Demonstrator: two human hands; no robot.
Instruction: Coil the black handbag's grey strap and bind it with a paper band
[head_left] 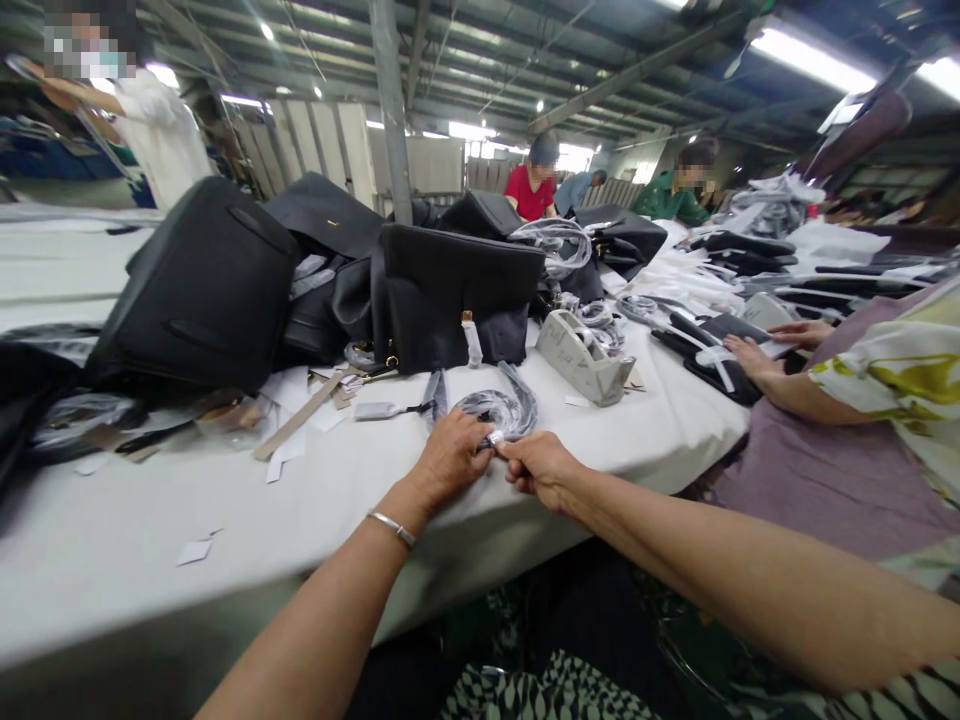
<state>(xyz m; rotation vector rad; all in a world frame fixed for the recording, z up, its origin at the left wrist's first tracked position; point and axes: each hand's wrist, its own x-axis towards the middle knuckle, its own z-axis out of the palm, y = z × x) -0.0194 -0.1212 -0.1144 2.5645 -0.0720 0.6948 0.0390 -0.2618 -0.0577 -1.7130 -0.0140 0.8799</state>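
Observation:
A coiled strap wrapped in clear plastic (517,408) lies near the table's front edge. My left hand (454,452) is closed on the near side of the coil, fingers curled over it. From the right, my right hand (541,468) pinches a small whitish end at the coil, thumb and fingertips together. Whether that end is a covered clasp or a bit of tape I cannot tell. Just behind stands a black handbag (442,290) with a plastic-covered tab on its front. Left of the coil lies a tag in a clear sleeve (377,410).
A grey tape dispenser (581,358) stands right of the coil. More black bags (199,290) are heaped at the left. Paper scraps and a brown cardboard strip (296,415) litter the table (247,540). At the right, a co-worker's hands (757,358) rest on flat black pieces.

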